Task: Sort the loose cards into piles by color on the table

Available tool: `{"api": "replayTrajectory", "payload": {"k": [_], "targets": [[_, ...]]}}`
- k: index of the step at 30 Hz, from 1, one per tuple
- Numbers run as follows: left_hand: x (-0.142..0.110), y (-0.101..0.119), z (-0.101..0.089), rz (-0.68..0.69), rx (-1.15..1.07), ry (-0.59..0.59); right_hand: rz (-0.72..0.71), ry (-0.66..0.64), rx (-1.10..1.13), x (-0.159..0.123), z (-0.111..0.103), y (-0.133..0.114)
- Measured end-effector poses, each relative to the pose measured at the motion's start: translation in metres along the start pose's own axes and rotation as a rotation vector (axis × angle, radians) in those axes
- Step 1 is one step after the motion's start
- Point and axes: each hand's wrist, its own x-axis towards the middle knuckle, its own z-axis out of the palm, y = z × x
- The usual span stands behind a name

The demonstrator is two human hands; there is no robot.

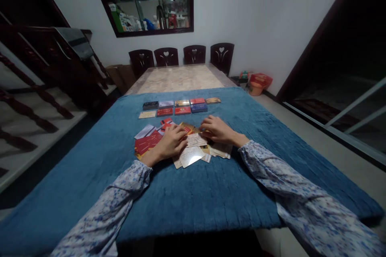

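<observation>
A loose pile of cards lies on the blue cloth, with dark red cards [145, 143] at its left and pale cards with printed lines [191, 156] at its near side. My left hand [172, 143] rests over the middle of the pile, its fingers loosely bent and apart, touching the cards. On the pile's right side, my right hand [217, 129] has its fingers curved down onto the cards. Neither hand has a card lifted off the pile. Some cream cards [221, 149] stick out beneath the right wrist. The hands cover part of the pile.
Beyond the pile, small card stacks stand in two rows, among them a black stack [150, 105] and a blue stack [199, 107]. The blue cloth [193, 200] covers the near part of a marble-patterned table [183, 77]. Dark chairs [194, 55] line the far end.
</observation>
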Motion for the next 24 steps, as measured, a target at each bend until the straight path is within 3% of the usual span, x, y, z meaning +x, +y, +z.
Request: {"api": "replayTrajectory", "payload": {"k": [12, 24], "targets": [[-0.004, 0.001, 0.003, 0.002, -0.033, -0.047, -0.070, -0.038, 0.109, -0.008, -0.005, -0.013], [-0.004, -0.001, 0.004, 0.048, -0.001, -0.047, -0.101, -0.062, 0.111, -0.011, -0.002, -0.011]]}}
